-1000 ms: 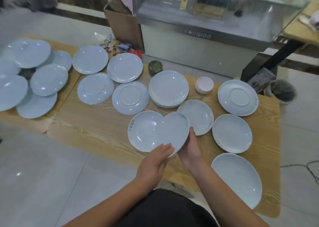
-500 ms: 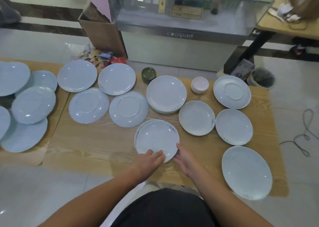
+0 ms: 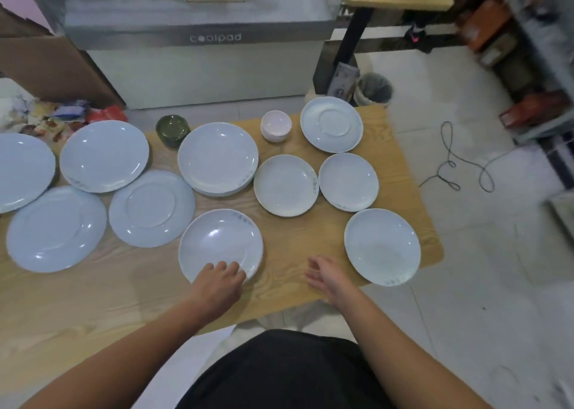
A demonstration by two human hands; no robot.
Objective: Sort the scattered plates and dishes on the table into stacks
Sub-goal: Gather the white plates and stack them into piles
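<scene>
A pale blue deep plate [image 3: 217, 241] lies near the front edge of the wooden table [image 3: 289, 237], apparently on top of another like it. My left hand [image 3: 219, 279] rests its bent fingertips on that plate's near rim; the thumb is hidden. My right hand [image 3: 323, 273] hovers to the right of it, fingers loosely curled, holding nothing. Close to the right hand lies a deep plate [image 3: 382, 245] at the table's right corner. Two smaller plates [image 3: 285, 185] [image 3: 348, 181] lie behind. A stack of plates [image 3: 217, 157] stands in the middle.
Upturned plates [image 3: 331, 124] [image 3: 151, 208] [image 3: 56, 228] and large plates [image 3: 104, 155] [image 3: 18, 169] cover the left and back. Small white bowls [image 3: 276, 124] and a green bowl [image 3: 172, 129] stand at the back edge. A bin [image 3: 374, 88], a cable [image 3: 456, 166] and a cabinet [image 3: 198, 39] stand beyond.
Both hands brought the plate onto the other one near the front edge and set it down. My right hand has let go and moved right; the view has swung right.
</scene>
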